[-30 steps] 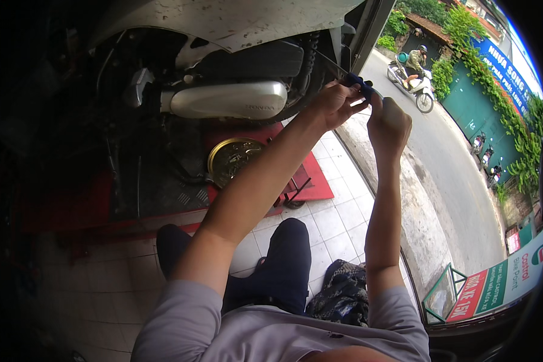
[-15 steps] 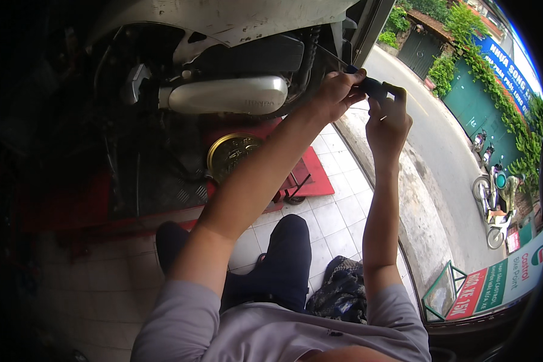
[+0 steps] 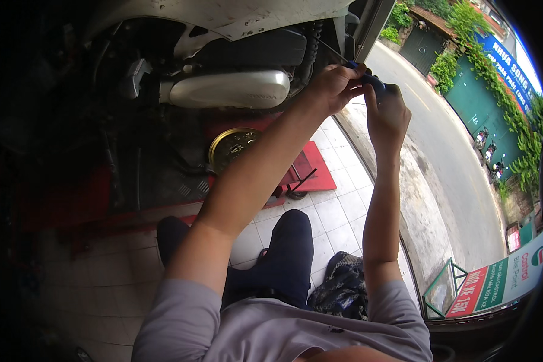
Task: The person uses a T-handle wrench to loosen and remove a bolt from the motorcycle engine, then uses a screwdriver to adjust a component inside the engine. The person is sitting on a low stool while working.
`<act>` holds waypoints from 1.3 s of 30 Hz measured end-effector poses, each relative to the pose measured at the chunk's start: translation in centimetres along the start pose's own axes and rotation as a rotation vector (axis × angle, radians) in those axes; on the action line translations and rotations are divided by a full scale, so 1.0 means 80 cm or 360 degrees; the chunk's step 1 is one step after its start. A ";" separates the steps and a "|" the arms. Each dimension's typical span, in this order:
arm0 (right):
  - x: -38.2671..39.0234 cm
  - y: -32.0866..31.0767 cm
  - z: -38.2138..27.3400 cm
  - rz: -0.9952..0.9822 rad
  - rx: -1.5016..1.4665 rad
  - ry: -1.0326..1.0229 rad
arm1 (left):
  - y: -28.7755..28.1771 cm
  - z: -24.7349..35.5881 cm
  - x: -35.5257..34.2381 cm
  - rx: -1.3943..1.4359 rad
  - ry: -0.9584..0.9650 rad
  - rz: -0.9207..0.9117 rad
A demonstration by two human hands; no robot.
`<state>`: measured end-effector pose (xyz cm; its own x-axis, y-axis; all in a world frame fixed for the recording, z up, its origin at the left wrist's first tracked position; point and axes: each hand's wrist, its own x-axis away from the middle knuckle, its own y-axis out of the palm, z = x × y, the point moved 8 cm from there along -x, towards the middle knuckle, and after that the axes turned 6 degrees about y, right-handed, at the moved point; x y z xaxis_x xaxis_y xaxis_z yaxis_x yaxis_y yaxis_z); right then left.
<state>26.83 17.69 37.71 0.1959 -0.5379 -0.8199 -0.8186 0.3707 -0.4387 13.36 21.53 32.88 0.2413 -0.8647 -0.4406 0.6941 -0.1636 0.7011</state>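
Observation:
A screwdriver with a dark blue handle [image 3: 375, 83] is held between my two hands, its thin shaft slanting up and left toward the rear of a scooter. My left hand [image 3: 336, 86] pinches the front of the handle, near the shaft. Around the back end of the handle, my right hand [image 3: 391, 113] has its fingers curled. The scooter shows a pale scuffed body panel [image 3: 247, 19], a silver engine-side cover [image 3: 229, 90], a black housing [image 3: 253, 49] and a spring [image 3: 311, 51]. Where the screwdriver's tip ends, I cannot make out.
Below the scooter, a round gold-coloured tray [image 3: 213, 151] with small metal parts stands on a red platform [image 3: 321, 170], partly behind my left forearm. A dark patterned cloth bundle [image 3: 342, 288] lies on the white tiles. Right of me are a street [image 3: 446, 139] and a signboard [image 3: 495, 288].
My right hand's raised fingers have come down and curled round the screwdriver handle. My left hand has shifted only slightly. A person with a two-wheeler on the street has gone from view.

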 end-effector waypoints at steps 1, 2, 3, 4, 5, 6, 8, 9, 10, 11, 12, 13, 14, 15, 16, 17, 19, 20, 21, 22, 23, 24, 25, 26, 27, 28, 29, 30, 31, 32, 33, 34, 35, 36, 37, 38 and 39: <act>0.006 -0.010 -0.011 0.0033 -0.0139 -0.0097 | 0.005 0.003 0.001 -0.0005 -0.0001 -0.0013; 0.012 -0.020 -0.020 0.0066 -0.0277 -0.0193 | 0.006 0.005 0.002 0.0002 0.0024 0.0044; 0.015 -0.025 -0.027 0.0099 -0.0417 -0.0289 | 0.007 0.009 0.004 -0.0013 0.0020 0.0050; 0.013 -0.025 -0.022 0.0128 -0.0367 -0.0355 | 0.009 0.010 0.004 -0.0021 0.0013 0.0052; 0.010 -0.025 -0.019 0.0160 -0.0319 -0.0421 | 0.011 0.010 0.004 -0.0029 0.0005 0.0055; 0.007 -0.021 -0.010 0.0129 -0.0327 -0.0346 | 0.013 0.010 0.004 -0.0035 -0.0006 0.0057; 0.006 -0.016 0.001 0.0102 -0.0361 -0.0241 | 0.011 0.009 0.007 -0.0051 -0.0027 0.0070; 0.007 -0.014 0.005 0.0109 -0.0383 -0.0212 | 0.011 0.008 0.009 -0.0037 -0.0053 0.0036; 0.008 -0.013 0.008 0.0116 -0.0408 -0.0185 | 0.007 0.008 0.010 -0.0026 -0.0076 0.0004; 0.007 -0.006 0.009 0.0091 -0.0181 -0.0232 | 0.005 0.008 0.011 -0.0013 -0.0099 -0.0029; 0.003 0.001 0.014 0.0066 0.0046 -0.0278 | 0.003 0.007 0.014 0.0029 -0.0088 -0.0060; 0.000 0.008 0.017 0.0045 0.0279 -0.0320 | 0.003 0.004 0.017 0.0074 -0.0082 -0.0096; -0.002 0.011 0.022 0.0076 0.0197 -0.0282 | 0.005 0.001 0.018 0.0120 -0.0076 -0.0133; -0.004 0.013 0.026 0.0108 0.0115 -0.0243 | 0.009 0.000 0.017 0.0131 -0.0055 -0.0188; -0.003 0.014 0.024 0.0136 0.0022 -0.0204 | 0.010 0.002 0.015 0.0135 -0.0030 -0.0233; -0.004 0.014 0.023 0.0102 -0.0021 -0.0163 | 0.011 0.003 0.014 0.0139 -0.0005 -0.0280; -0.008 0.009 0.019 0.0035 -0.0109 -0.0081 | 0.007 0.001 0.008 0.0156 -0.0019 -0.0248; -0.008 0.002 0.015 0.0095 0.0063 -0.0085 | 0.005 0.001 0.005 0.0162 -0.0024 -0.0231; -0.005 -0.007 0.006 0.0160 -0.0113 -0.0111 | 0.001 0.000 0.003 0.0181 -0.0034 -0.0186; -0.001 -0.021 -0.010 0.0232 -0.0281 -0.0146 | 0.000 -0.001 -0.002 0.0206 -0.0041 -0.0152; 0.004 -0.033 -0.020 0.0299 -0.0455 -0.0178 | -0.002 0.000 -0.003 0.0228 -0.0047 -0.0111; 0.004 -0.034 -0.025 0.0206 -0.0382 -0.0235 | -0.004 0.004 -0.004 0.0232 -0.0014 -0.0086; 0.003 -0.034 -0.026 0.0180 -0.0378 -0.0285 | -0.004 0.005 -0.004 0.0241 0.0012 -0.0066; 0.002 -0.034 -0.028 0.0153 -0.0374 -0.0335 | -0.004 0.007 -0.003 0.0250 0.0038 -0.0044; 0.002 -0.033 -0.030 0.0125 -0.0372 -0.0385 | -0.003 0.007 -0.002 0.0260 0.0034 -0.0053; 0.001 -0.031 -0.028 0.0077 -0.0412 -0.0393 | -0.004 0.007 0.000 0.0270 0.0029 -0.0060; 0.000 -0.031 -0.027 0.0072 -0.0410 -0.0429 | -0.004 0.007 0.002 0.0280 0.0024 -0.0067; 0.000 -0.030 -0.026 0.0066 -0.0407 -0.0464 | -0.006 0.006 0.003 0.0230 0.0008 -0.0046; 0.000 -0.028 -0.025 0.0057 -0.0402 -0.0503 | -0.005 0.006 0.006 0.0184 -0.0005 -0.0023; 0.000 -0.026 -0.020 0.0039 -0.0426 -0.0463 | -0.004 0.005 0.007 0.0139 -0.0019 -0.0001; -0.001 -0.024 -0.015 0.0021 -0.0448 -0.0423 | -0.001 0.005 0.009 0.0113 -0.0013 0.0010; -0.001 -0.022 -0.011 0.0004 -0.0478 -0.0382 | -0.001 0.005 0.010 0.0079 -0.0006 0.0025; -0.002 -0.019 -0.008 -0.0018 -0.0521 -0.0317 | -0.001 0.005 0.011 0.0047 0.0000 0.0039; -0.002 -0.016 -0.006 -0.0039 -0.0562 -0.0251 | 0.000 0.005 0.011 0.0043 0.0006 0.0032; -0.002 -0.014 -0.003 -0.0060 -0.0604 -0.0186 | -0.001 0.005 0.008 0.0038 0.0013 0.0026; -0.001 -0.013 -0.004 -0.0062 -0.0614 -0.0196 | -0.003 0.004 0.006 0.0033 0.0019 0.0020; -0.002 -0.011 -0.004 -0.0064 -0.0624 -0.0207 | -0.004 0.003 0.004 0.0073 0.0026 0.0015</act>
<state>27.36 17.18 38.33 0.2779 -0.4368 -0.8556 -0.9476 0.0214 -0.3187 13.03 21.14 32.64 0.2590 -0.8584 -0.4428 0.6600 -0.1774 0.7300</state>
